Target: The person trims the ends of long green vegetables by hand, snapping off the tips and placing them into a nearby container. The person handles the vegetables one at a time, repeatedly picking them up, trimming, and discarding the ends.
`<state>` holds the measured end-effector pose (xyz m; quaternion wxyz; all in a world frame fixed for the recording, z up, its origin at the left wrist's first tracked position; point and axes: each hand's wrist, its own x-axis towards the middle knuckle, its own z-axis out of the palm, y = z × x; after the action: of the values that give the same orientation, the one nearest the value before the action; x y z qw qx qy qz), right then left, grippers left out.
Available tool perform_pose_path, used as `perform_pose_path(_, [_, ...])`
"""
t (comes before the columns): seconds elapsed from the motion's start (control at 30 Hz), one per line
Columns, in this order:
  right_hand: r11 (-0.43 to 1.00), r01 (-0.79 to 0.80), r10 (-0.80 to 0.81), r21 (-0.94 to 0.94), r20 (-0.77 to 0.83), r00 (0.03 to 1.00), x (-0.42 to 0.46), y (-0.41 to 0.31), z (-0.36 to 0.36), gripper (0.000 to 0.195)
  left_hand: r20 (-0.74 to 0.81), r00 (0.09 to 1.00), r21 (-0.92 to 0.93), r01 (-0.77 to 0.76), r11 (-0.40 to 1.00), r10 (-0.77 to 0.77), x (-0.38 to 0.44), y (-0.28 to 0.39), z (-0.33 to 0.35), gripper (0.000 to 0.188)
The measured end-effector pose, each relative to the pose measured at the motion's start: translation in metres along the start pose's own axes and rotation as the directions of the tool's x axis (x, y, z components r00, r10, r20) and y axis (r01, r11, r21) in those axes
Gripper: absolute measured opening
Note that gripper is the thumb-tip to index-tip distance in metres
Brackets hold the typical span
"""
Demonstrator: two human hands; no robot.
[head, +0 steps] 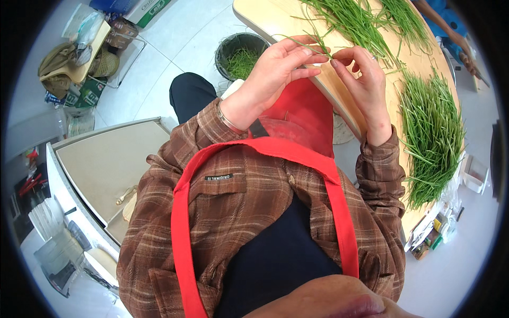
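Observation:
A few thin green stalks (323, 44), resembling chives, are held over the near edge of the wooden table (274, 18). They lie across the fingers of my left hand (280, 65), which has its thumb close against them and its lower fingers loosely spread. My right hand (364, 77) pinches the stalks' ends between thumb and forefinger. Just beyond both hands lies a loose heap of long green stalks (354, 26). Another heap (409, 24) is farther back. To the right of my right hand a large, thick pile (431, 135) covers part of the tabletop.
A dark bucket (220, 59) with green scraps stands on the tiled floor, left of the table. Behind it, a chair (93, 53) carries bags. A white-edged cabinet (107, 163) is at my left. At far right, another person's hand (469, 61) holds a knife-like tool.

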<state>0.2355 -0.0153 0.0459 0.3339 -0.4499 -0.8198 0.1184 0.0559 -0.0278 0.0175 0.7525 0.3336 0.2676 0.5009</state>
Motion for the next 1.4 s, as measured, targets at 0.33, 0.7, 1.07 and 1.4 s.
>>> perform_pose_path(0.33, [0.997, 0.008, -0.013, 0.075, 0.059, 0.998, -0.002, -0.001, 0.005, 0.013, -0.026, 0.999, 0.01, -0.023, 1.0, 0.023, 0.0, -0.005, -0.001, 0.038])
perform_pose_path(0.7, [0.914, -0.24, 0.192, 0.328, 0.173, 0.966, -0.006, 0.006, 0.003, 0.013, -0.027, 0.992, 0.112, -0.116, 0.987, 0.12, 0.004, -0.009, -0.008, 0.039])
perform_pose_path(1.07, [0.792, -0.461, 0.334, 0.401, 0.348, 0.876, -0.004, -0.002, -0.004, 0.015, -0.026, 0.976, 0.146, -0.211, 0.967, 0.217, 0.005, -0.007, -0.001, 0.042])
perform_pose_path(1.4, [0.678, -0.45, 0.321, 0.581, 0.317, 0.892, -0.006, 0.01, 0.003, 0.017, -0.006, 0.973, 0.164, -0.228, 0.96, 0.232, 0.006, -0.01, -0.005, 0.043])
